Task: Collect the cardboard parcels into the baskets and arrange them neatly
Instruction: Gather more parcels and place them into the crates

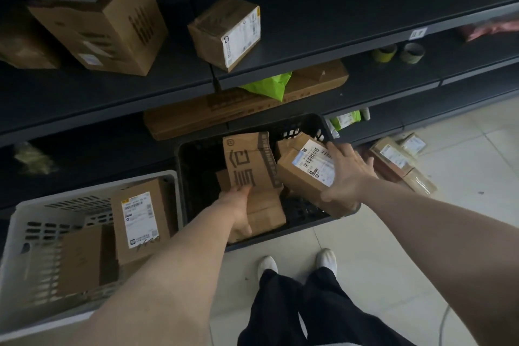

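Note:
A black basket [193,166] stands on the floor below the shelves. Inside it, my left hand [238,211] grips the lower end of a long printed cardboard parcel [252,166]. My right hand [344,177] holds a labelled parcel [303,174] from its right side, thumb under its near corner, over the basket's right half. Another parcel [292,143] lies behind it. To the left, a white basket [36,222] holds a labelled parcel [140,222] and a plain one [84,258].
Dark shelves carry a tall box [104,19], a small labelled box [227,34], a long flat box [241,104] with a green bag [269,86], and tape rolls [398,52]. Several parcels [398,160] lie on the floor at right. My feet [295,261] stand close to the black basket.

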{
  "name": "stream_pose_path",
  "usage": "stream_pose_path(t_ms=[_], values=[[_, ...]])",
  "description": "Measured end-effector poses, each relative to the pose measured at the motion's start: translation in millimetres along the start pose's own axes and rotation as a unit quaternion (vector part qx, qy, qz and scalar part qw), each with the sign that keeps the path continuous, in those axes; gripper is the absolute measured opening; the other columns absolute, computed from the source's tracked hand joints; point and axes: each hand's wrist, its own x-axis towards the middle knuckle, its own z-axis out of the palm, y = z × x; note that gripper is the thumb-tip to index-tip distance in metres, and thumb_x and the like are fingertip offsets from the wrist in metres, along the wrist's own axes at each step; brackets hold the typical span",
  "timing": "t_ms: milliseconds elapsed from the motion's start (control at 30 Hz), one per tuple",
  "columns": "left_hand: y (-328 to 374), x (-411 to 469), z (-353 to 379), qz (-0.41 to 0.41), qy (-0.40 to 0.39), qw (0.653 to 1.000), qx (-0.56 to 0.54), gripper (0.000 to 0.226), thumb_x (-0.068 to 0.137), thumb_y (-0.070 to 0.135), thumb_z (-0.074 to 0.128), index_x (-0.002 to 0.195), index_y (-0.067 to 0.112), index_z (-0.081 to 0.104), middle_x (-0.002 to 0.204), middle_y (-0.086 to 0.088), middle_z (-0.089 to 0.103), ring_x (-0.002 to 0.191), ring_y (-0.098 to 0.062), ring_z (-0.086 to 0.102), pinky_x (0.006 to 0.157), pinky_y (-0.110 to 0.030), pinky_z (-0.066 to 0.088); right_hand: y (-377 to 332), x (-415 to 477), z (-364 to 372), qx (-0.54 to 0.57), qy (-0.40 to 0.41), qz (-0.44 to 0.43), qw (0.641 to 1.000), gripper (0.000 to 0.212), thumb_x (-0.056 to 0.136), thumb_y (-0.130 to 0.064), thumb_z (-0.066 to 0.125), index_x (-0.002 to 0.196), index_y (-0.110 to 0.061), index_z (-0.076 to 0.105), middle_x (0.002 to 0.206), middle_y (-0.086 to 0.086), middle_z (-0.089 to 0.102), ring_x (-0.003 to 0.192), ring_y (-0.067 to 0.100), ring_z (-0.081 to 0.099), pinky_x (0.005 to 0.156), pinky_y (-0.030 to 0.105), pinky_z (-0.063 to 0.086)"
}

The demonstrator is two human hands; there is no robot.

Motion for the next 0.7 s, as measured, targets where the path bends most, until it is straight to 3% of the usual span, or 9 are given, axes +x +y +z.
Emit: stream_pose_path(t_ms=[67,167,333,433,500,600,700], values=[[3,1,-4,-0.008,0.072,0.997,-0.017,0.091,0.084,0.01,0.07,0.156,0.028,0.018,0.16,-0.005,0.021,0.139,-0.03,0.032,0.106,-0.043,0.041,3,-5,1,-0.018,-0.012,-0.009,1.0,0.124,0.059,-0.042,0.082,0.154,-0.023,0.005,0.149,0.003,0.023,0.14,0.027,0.026,0.115,0.063,0.008],[5,3,-21,-0.04,0.18,0.98,-0.072,0.064,0.088,0.006,0.062,0.145,0.021,0.038,0.146,-0.01,0.039,0.126,-0.03,0.044,0.095,-0.039,0.046,3,-10,2,-0.064,-0.023,-0.033,0.997,0.124,0.063,-0.036,0.082,0.154,-0.024,-0.002,0.154,0.003,0.018,0.144,0.026,0.022,0.116,0.063,0.002],[12,3,-47,-0.049,0.175,0.975,-0.126,0.061,0.09,0.007,0.062,0.146,0.014,0.039,0.143,-0.012,0.041,0.125,-0.032,0.048,0.102,-0.045,0.047,-4,-11,5,-0.132,-0.067,-0.084,0.985,0.121,0.071,-0.017,0.079,0.154,-0.026,-0.009,0.16,0.001,0.005,0.149,0.025,0.005,0.116,0.064,0.006],[23,2,-49,-0.037,0.18,0.975,-0.129,0.061,0.089,0.01,0.065,0.145,0.016,0.04,0.141,-0.011,0.042,0.123,-0.03,0.05,0.1,-0.044,0.049,-6,-14,12,-0.16,-0.143,-0.099,0.972,0.124,0.068,-0.019,0.084,0.155,-0.029,-0.005,0.162,-0.004,-0.004,0.15,0.023,-0.006,0.114,0.065,0.008],[33,0,-48,-0.026,0.187,0.973,-0.132,0.058,0.089,0.011,0.065,0.143,0.018,0.043,0.137,-0.009,0.045,0.118,-0.028,0.053,0.097,-0.043,0.051,-4,-14,16,-0.148,-0.156,-0.098,0.972,0.116,0.07,-0.023,0.084,0.155,-0.03,0.004,0.162,-0.005,-0.002,0.15,0.024,0.002,0.113,0.064,0.018],[50,-2,-43,0.001,0.18,0.974,-0.136,0.053,0.091,0.009,0.063,0.141,0.019,0.045,0.135,-0.007,0.049,0.117,-0.025,0.054,0.096,-0.039,0.051,4,-13,20,-0.122,-0.109,-0.097,0.982,0.085,0.081,-0.019,0.071,0.151,-0.031,0.025,0.156,0.0,0.02,0.139,0.023,0.034,0.102,0.043,0.045],[73,-5,-40,0.024,0.173,0.975,-0.134,0.047,0.093,0.009,0.061,0.137,0.02,0.049,0.134,-0.005,0.054,0.119,-0.023,0.055,0.094,-0.035,0.049,18,-18,17,-0.082,-0.082,-0.087,0.989,0.057,0.088,-0.014,0.057,0.143,-0.025,0.045,0.141,0.0,0.048,0.126,0.019,0.049,0.095,0.034,0.05]])
